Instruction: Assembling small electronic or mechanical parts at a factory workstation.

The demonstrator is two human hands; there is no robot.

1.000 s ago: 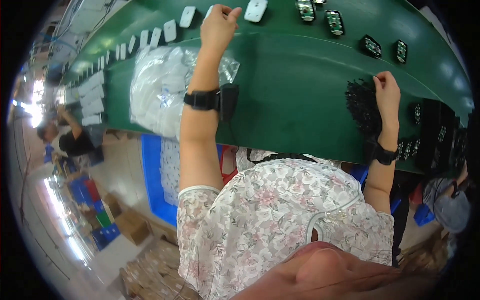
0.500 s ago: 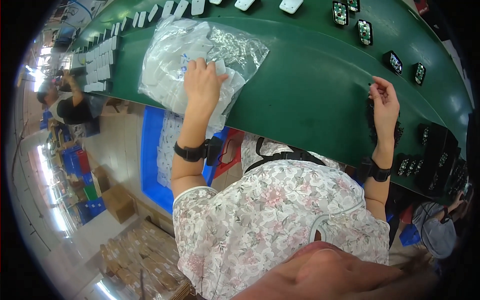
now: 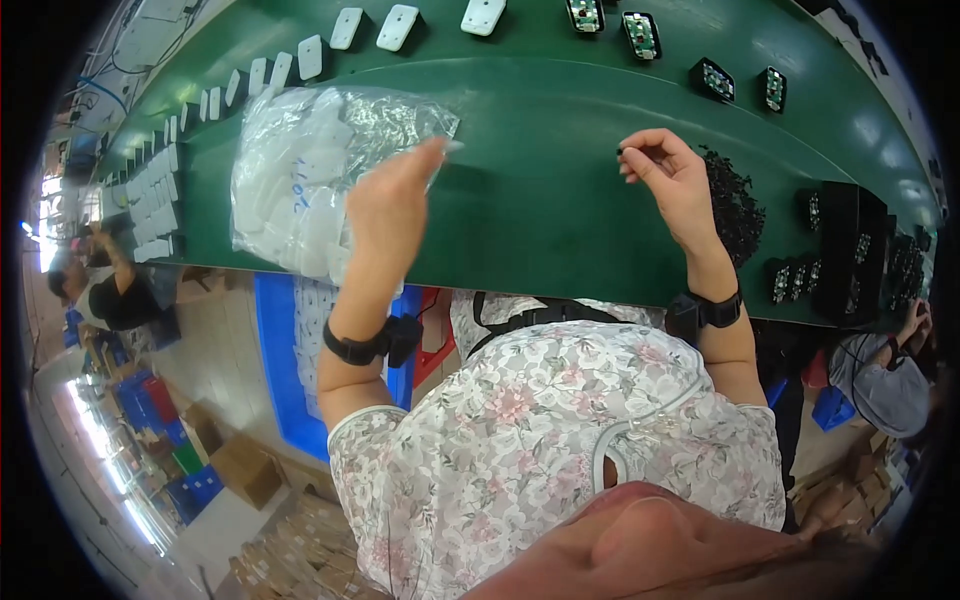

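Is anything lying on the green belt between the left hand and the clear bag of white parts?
Nothing visible does. The left hand is already at the clear bag, overlapping its right edge on the green belt.

Between the plastic bag (image 3: 320, 170) and the heap of small black parts (image 3: 735, 205), the green counter (image 3: 540, 210) lies bare, wide enough for a hand to pass. Rows of white covers (image 3: 397, 26) and circuit boards (image 3: 640, 32) line the far edge; black trays (image 3: 845, 250) block the right end.
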